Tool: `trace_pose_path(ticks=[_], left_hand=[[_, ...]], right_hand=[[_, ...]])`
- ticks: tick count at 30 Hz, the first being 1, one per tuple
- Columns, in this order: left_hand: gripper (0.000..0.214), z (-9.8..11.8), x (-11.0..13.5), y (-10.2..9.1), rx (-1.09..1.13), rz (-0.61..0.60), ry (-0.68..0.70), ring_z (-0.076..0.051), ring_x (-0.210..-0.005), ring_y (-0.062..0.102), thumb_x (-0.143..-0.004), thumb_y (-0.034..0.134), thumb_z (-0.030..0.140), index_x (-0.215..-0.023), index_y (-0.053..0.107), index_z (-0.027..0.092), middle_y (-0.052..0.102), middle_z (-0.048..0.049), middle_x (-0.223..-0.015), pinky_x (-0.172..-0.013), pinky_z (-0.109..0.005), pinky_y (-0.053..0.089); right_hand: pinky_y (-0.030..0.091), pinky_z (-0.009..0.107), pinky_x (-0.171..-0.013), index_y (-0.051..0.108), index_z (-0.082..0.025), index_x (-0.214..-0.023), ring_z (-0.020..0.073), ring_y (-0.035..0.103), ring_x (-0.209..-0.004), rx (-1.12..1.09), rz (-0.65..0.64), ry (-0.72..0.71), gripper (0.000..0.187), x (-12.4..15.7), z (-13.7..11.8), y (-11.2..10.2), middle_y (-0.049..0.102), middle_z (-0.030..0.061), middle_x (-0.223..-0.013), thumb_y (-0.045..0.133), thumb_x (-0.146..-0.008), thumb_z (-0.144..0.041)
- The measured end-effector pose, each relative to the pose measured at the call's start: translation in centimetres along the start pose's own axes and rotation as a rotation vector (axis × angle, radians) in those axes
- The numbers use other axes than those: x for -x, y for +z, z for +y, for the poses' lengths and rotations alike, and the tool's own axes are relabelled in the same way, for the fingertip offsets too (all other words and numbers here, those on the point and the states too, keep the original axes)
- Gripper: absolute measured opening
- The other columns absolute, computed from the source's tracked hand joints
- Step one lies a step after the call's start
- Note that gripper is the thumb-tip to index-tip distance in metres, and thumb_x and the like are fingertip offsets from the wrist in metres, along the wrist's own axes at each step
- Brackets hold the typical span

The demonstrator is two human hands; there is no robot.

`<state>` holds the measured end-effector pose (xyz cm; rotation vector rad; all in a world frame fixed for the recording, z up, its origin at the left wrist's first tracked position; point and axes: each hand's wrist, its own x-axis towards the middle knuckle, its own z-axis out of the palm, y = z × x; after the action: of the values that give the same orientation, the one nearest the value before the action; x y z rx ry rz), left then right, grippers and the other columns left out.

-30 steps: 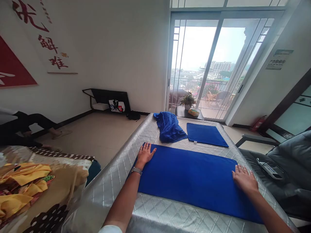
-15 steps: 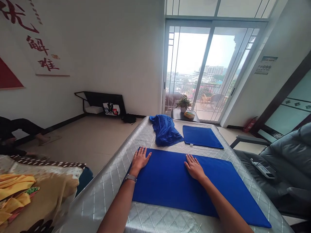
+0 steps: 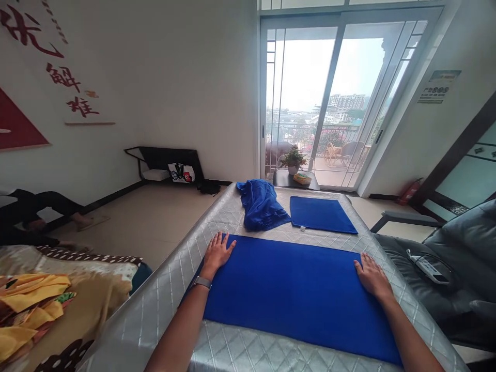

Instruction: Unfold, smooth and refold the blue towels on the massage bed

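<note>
Blue, flat and spread wide, the long rectangular blue towel (image 3: 294, 292) lies across the near end of the quilted silver table cover (image 3: 240, 349), and everything else is placed from it. The left hand (image 3: 217, 251) rests palm down on the towel's far left corner, fingers spread and flat, a grey wristband (image 3: 201, 282) just behind it. The right hand (image 3: 372, 279) presses on the far right corner the same way, open and flat, pinching nothing. Beyond the towel's far edge, toward the glass balcony door (image 3: 333, 98), sit a crumpled heap of blue cloth (image 3: 260, 205) on the left and a small folded blue towel (image 3: 320, 214) on the right (the two nearly touch each other but lie apart from the long towel).

Several things could go wrong from here. The silver cover looks slick, so a hard sideways push from either palm would likely slide the whole towel rather than flatten it, skewing its edges. The right end lies close to the table's right side, above the grey armchair (image 3: 457, 268), and a pull that way could drag the corner over the edge. Uneven pressure between the two hands might raise a ridge in the middle. A forward shove could also run the far edge into the crumpled heap. To the towel's left, well apart, a patterned brown and yellow fabric (image 3: 50, 305) is no risk.
</note>
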<state>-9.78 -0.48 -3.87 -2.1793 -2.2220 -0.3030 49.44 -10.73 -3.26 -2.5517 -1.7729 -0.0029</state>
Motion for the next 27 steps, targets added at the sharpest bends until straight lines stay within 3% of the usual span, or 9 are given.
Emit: trace_pose_path(ticks=[6, 13, 16, 18, 20, 23, 25, 27], left_hand=[[0.07, 0.7, 0.2, -1.1, 0.003, -0.045, -0.058, -0.031, -0.155, 0.019, -0.103, 0.025, 0.062, -0.158, 0.035, 0.021, 0.023, -0.0126, -0.168, -0.124, -0.049, 0.019], [0.065, 1.2, 0.0, -3.7, -0.052, -0.142, -0.09, -0.031, -0.151, 0.03, -0.104, 0.025, 0.059, -0.157, 0.037, 0.023, 0.034, -0.0133, -0.164, -0.12, -0.05, 0.026], [0.066, 3.7, 1.0, -4.3, -0.075, -0.048, -0.106, -0.036, -0.152, 0.027, -0.105, 0.026, 0.055, -0.157, 0.035, 0.016, 0.034, -0.0186, -0.163, -0.12, -0.053, 0.025], [0.067, 7.0, 2.8, -4.4, -0.072, 0.045, -0.068, -0.036, -0.153, 0.023, -0.105, 0.026, 0.053, -0.158, 0.033, 0.012, 0.032, -0.0197, -0.164, -0.121, -0.052, 0.025], [0.061, 11.6, 5.6, -4.3, -0.012, 0.093, 0.1, -0.033, -0.15, 0.033, -0.105, 0.031, 0.051, -0.154, 0.042, 0.015, 0.041, -0.017, -0.159, -0.12, -0.05, 0.03], [0.048, 19.6, 10.7, -4.1, 0.13, 0.012, 0.65, -0.026, -0.14, 0.048, -0.103, 0.043, 0.05, -0.141, 0.058, 0.025, 0.053, -0.0092, -0.152, -0.119, -0.043, 0.035], [0.048, 24.9, 14.0, -3.9, 0.215, -0.053, 1.028, -0.023, -0.136, 0.052, -0.101, 0.047, 0.056, -0.137, 0.06, 0.027, 0.056, -0.0067, -0.15, -0.116, -0.038, 0.038], [0.053, 29.7, 16.6, -3.7, 0.27, -0.067, 1.254, -0.021, -0.129, 0.058, -0.102, 0.043, 0.059, -0.138, 0.06, 0.024, 0.059, -0.0077, -0.145, -0.111, -0.034, 0.043]], right_hand=[[0.014, 0.042, -0.126, 0.028, -0.004, -0.159, 0.0242, 0.02, -0.154, -0.029, 0.025, -0.006, 0.074, -0.2, -0.3, 0.6, 0.025, 0.0114, -0.167, 0.013, -0.1, -0.046], [0.028, 0.04, -0.121, 0.04, -0.009, -0.155, 0.0235, 0.036, -0.147, -0.072, 0.041, 0.015, 0.066, -0.9, 0.7, -0.1, 0.038, 0.0091, -0.162, 0.015, -0.101, -0.038], [0.033, 0.04, -0.118, 0.041, -0.011, -0.155, 0.0238, 0.038, -0.146, -0.098, 0.046, 0.034, 0.065, -0.8, 0.7, -0.4, 0.039, 0.0078, -0.162, 0.014, -0.102, -0.039], [0.034, 0.042, -0.117, 0.042, -0.013, -0.154, 0.0242, 0.038, -0.146, -0.11, 0.057, 0.043, 0.064, -0.6, 0.5, -0.6, 0.04, 0.0071, -0.162, 0.015, -0.102, -0.039], [0.035, 0.044, -0.116, 0.042, -0.014, -0.154, 0.0248, 0.038, -0.146, -0.119, 0.072, 0.045, 0.064, -0.4, 0.4, -0.6, 0.04, 0.0081, -0.161, 0.017, -0.102, -0.039], [0.036, 0.044, -0.115, 0.04, -0.013, -0.155, 0.0261, 0.04, -0.145, -0.128, 0.091, 0.064, 0.063, -0.3, 0.4, -0.7, 0.041, 0.0113, -0.16, 0.021, -0.101, -0.04], [0.036, 0.042, -0.115, 0.04, -0.011, -0.155, 0.0262, 0.04, -0.145, -0.122, 0.09, 0.08, 0.064, -0.2, 0.3, -0.8, 0.042, 0.0125, -0.16, 0.021, -0.101, -0.04], [0.035, 0.041, -0.116, 0.04, -0.009, -0.155, 0.026, 0.039, -0.145, -0.105, 0.078, 0.086, 0.064, 0.0, 0.2, -1.0, 0.041, 0.0127, -0.16, 0.021, -0.102, -0.039]])
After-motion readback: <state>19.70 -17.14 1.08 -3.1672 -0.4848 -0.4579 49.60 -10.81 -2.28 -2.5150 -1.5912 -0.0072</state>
